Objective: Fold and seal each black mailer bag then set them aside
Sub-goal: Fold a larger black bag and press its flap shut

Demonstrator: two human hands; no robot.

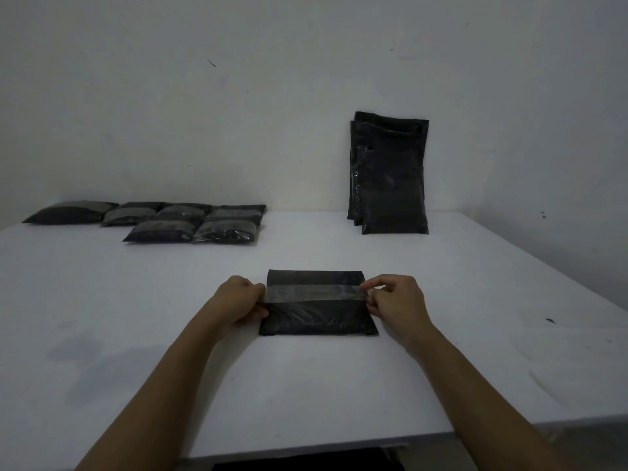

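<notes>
A: At bench centre, near the front edge: left hand pinches the left end of a clear tape strip, fingers curled at the strip's edge. Right hand pinches the right end, thumb and forefinger closed on it.

B: So both grips grasp the tape. Position of the strip?

A: Stretched level between the hands, across the folded black mailer bag, along the edge of its turned-down flap. Whether it is stuck down along its length, cannot tell.

B: Bag itself?

A: Flat on the white bench, long side facing the person, between the two hands.

B: Outward from there?

A: Far left, near the wall: a group of taped mailer bags lying flat, side by side, some touching. Far right: a stack of unfolded mailer bags standing upright, leaning on the white wall. Both groups well apart from the bag in hand.
</notes>
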